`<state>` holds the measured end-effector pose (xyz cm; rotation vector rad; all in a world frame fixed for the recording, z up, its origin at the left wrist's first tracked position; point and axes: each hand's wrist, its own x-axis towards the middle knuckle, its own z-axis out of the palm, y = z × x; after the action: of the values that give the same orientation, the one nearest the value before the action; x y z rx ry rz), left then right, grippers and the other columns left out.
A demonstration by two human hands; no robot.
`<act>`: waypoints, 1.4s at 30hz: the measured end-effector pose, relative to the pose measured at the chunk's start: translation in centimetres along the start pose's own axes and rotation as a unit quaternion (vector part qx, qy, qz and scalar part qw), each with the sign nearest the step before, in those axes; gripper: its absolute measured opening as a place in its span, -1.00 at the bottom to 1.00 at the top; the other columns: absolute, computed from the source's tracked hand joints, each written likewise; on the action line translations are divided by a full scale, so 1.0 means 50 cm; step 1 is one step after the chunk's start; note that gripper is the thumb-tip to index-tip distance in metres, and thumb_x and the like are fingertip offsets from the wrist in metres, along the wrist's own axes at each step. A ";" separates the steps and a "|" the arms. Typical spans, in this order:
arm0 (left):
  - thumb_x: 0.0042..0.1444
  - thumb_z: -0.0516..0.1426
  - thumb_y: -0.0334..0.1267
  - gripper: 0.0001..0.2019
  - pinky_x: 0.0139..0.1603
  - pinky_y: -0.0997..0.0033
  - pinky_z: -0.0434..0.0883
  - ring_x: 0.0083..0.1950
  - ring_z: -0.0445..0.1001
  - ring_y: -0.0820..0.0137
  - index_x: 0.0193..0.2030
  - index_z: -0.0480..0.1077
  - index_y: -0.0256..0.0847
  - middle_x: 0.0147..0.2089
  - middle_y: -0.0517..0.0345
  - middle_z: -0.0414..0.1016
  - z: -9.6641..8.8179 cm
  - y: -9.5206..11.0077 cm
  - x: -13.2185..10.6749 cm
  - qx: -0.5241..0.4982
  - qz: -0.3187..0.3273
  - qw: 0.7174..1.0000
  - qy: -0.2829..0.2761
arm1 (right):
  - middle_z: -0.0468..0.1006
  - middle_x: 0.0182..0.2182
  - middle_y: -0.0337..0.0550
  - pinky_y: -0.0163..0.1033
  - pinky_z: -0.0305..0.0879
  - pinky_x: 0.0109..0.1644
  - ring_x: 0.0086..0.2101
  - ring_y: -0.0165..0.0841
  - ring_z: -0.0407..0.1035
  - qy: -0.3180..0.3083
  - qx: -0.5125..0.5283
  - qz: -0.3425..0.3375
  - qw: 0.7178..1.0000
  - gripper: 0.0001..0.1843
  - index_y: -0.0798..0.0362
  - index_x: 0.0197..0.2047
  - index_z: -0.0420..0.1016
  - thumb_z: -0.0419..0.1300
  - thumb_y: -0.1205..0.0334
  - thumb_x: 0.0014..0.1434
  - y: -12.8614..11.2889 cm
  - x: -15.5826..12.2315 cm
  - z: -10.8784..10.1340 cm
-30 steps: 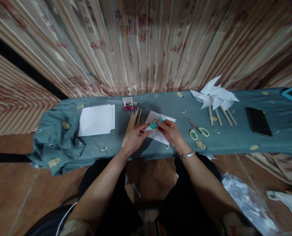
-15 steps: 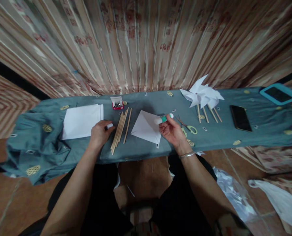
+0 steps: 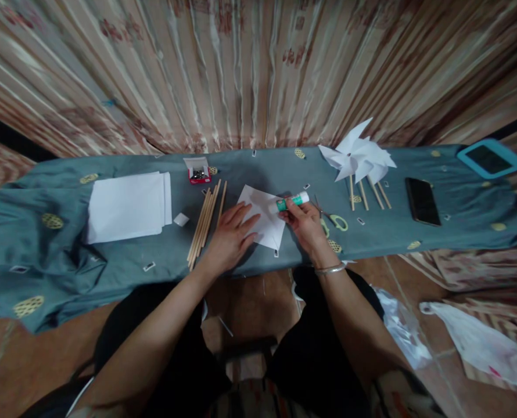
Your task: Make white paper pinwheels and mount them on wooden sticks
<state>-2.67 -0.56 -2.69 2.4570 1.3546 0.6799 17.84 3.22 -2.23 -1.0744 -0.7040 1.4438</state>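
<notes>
Here, L hand (image 3: 229, 239) spread on wht paper (image 3: 267, 213), R hand (image 3: 305, 225) pinching grn/wht glue stick (image 3: 299, 200).

The single camera sits on the person's head, facing forward and steeply down over their dark-clad legs (image 3: 136, 302). Its wide view spans the cloth-covered table (image 3: 293, 171) from side to side, with the left hand (image 3: 230, 238) and right hand (image 3: 304, 223) near the middle. The forearms (image 3: 151, 334) come in from the bottom, nearer the lens than the hands — the striped curtain (image 3: 258, 75) fills the top, beyond the table, and tiled floor (image 3: 241, 302) shows below.
</notes>
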 end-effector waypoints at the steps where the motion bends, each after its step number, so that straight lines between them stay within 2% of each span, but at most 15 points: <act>1: 0.26 0.06 -0.14 -0.58 0.37 -0.10 0.12 0.43 0.06 0.09 0.23 0.31 -0.15 0.37 -0.08 0.19 0.014 0.014 0.005 0.001 0.007 1.000 -0.020 | 0.56 -0.52 -0.33 -0.40 0.38 -0.42 -0.54 -0.52 0.40 -0.004 0.018 0.017 1.000 -0.68 0.04 -0.40 0.49 0.47 0.07 -0.13 0.001 0.003 0.003; 5: 0.21 0.13 -0.11 -0.53 0.39 -0.17 0.01 0.47 -0.04 0.05 0.25 0.31 -0.12 0.41 -0.15 0.12 0.044 0.034 0.013 0.012 0.000 0.998 -0.059 | 0.51 -0.58 -0.36 -0.43 0.38 -0.48 -0.58 -0.53 0.37 -0.028 0.108 0.106 0.988 -0.73 0.01 -0.45 0.43 0.42 0.09 -0.02 -0.001 0.007 0.011; 10: 0.18 0.16 -0.07 -0.51 0.39 -0.20 -0.04 0.47 -0.05 0.01 0.24 0.31 -0.06 0.42 -0.12 0.11 0.051 0.027 0.008 0.016 -0.031 0.998 -0.053 | 0.50 -0.58 -0.34 -0.40 0.37 -0.49 -0.58 -0.51 0.35 -0.066 0.092 0.118 0.987 -0.71 0.00 -0.46 0.41 0.33 -0.01 0.09 0.004 0.004 0.009; 12: 0.17 0.16 -0.05 -0.52 0.38 -0.19 -0.03 0.46 -0.04 0.00 0.23 0.33 -0.06 0.42 -0.12 0.11 0.053 0.026 0.005 0.023 -0.033 0.998 -0.058 | 0.49 -0.58 -0.34 -0.37 0.37 -0.46 -0.56 -0.50 0.36 -0.051 0.058 0.090 0.993 -0.69 0.00 -0.45 0.42 0.35 -0.03 0.04 0.009 0.003 0.009; 15: 0.17 0.16 -0.05 -0.51 0.39 -0.19 -0.04 0.46 -0.04 0.00 0.23 0.34 -0.08 0.42 -0.13 0.11 0.056 0.026 0.002 0.029 -0.034 0.997 -0.067 | 0.51 -0.53 -0.33 -0.34 0.38 -0.38 -0.52 -0.49 0.38 0.000 -0.036 -0.001 0.999 -0.68 0.01 -0.40 0.46 0.42 0.00 -0.06 0.017 0.004 0.012; 18: 0.16 0.17 -0.05 -0.50 0.39 -0.19 -0.05 0.47 -0.05 -0.01 0.24 0.33 -0.07 0.42 -0.13 0.10 0.057 0.026 0.002 0.026 -0.033 0.997 -0.066 | 0.53 -0.47 -0.30 -0.30 0.38 -0.30 -0.46 -0.45 0.40 0.026 -0.145 -0.089 0.985 -0.70 0.01 -0.36 0.48 0.41 0.02 -0.07 0.025 0.003 0.017; 20: 0.16 0.17 -0.04 -0.50 0.39 -0.19 -0.05 0.47 -0.05 -0.02 0.23 0.33 -0.07 0.42 -0.13 0.10 0.057 0.026 0.003 0.022 -0.034 0.997 -0.066 | 0.55 -0.41 -0.28 -0.26 0.39 -0.23 -0.41 -0.42 0.42 0.020 -0.191 -0.117 0.974 -0.72 -0.01 -0.32 0.47 0.38 0.03 -0.03 0.029 0.001 0.019; 24: 0.16 0.17 -0.04 -0.51 0.39 -0.20 -0.05 0.47 -0.06 -0.04 0.22 0.35 -0.08 0.44 -0.13 0.06 0.058 0.025 0.005 0.008 -0.039 0.997 -0.067 | 0.57 -0.34 -0.24 -0.19 0.39 -0.14 -0.32 -0.35 0.45 -0.006 -0.260 -0.144 0.955 -0.73 -0.03 -0.25 0.45 0.32 0.02 0.04 0.035 -0.001 0.019; 28: 0.15 0.18 -0.04 -0.51 0.38 -0.22 -0.05 0.48 -0.12 -0.06 0.21 0.35 -0.05 0.46 -0.09 0.01 0.061 0.024 0.004 0.000 -0.044 0.997 -0.063 | 0.57 -0.36 -0.21 -0.16 0.37 -0.14 -0.32 -0.33 0.45 -0.003 -0.348 -0.160 0.924 -0.73 -0.01 -0.24 0.45 0.28 -0.01 0.09 0.036 -0.001 0.018; 32: 0.15 0.18 -0.04 -0.51 0.38 -0.22 -0.05 0.48 -0.15 -0.07 0.22 0.34 -0.03 0.47 -0.07 -0.01 0.063 0.024 0.004 0.001 -0.045 0.997 -0.060 | 0.55 -0.40 -0.21 -0.17 0.33 -0.19 -0.38 -0.33 0.41 0.006 -0.424 -0.179 0.888 -0.74 0.01 -0.21 0.45 0.24 0.01 0.13 0.031 -0.006 0.022; 38: 0.16 0.16 -0.01 -0.50 0.38 -0.22 -0.03 0.48 -0.13 -0.09 0.22 0.34 -0.08 0.46 -0.13 -0.01 0.058 0.029 0.006 0.017 -0.046 0.996 -0.070 | 0.50 -0.49 -0.22 -0.21 0.26 -0.31 -0.46 -0.32 0.39 0.002 -0.502 -0.206 0.840 -0.72 0.03 -0.20 0.42 0.19 0.00 0.16 0.022 -0.011 0.035; 42: 0.17 0.15 -0.02 -0.51 0.37 -0.23 -0.02 0.48 -0.13 -0.05 0.23 0.32 -0.07 0.46 -0.11 0.00 0.052 0.034 0.006 0.024 -0.046 0.996 -0.073 | 0.53 -0.46 -0.17 -0.19 0.27 -0.32 -0.44 -0.28 0.42 -0.016 -0.530 -0.229 0.816 -0.69 0.06 -0.18 0.38 0.15 -0.03 0.17 0.023 -0.010 0.041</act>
<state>0.02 -1.21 -4.11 2.4114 1.4319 0.4409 15.48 2.83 -2.30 -1.5395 -1.7657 0.5676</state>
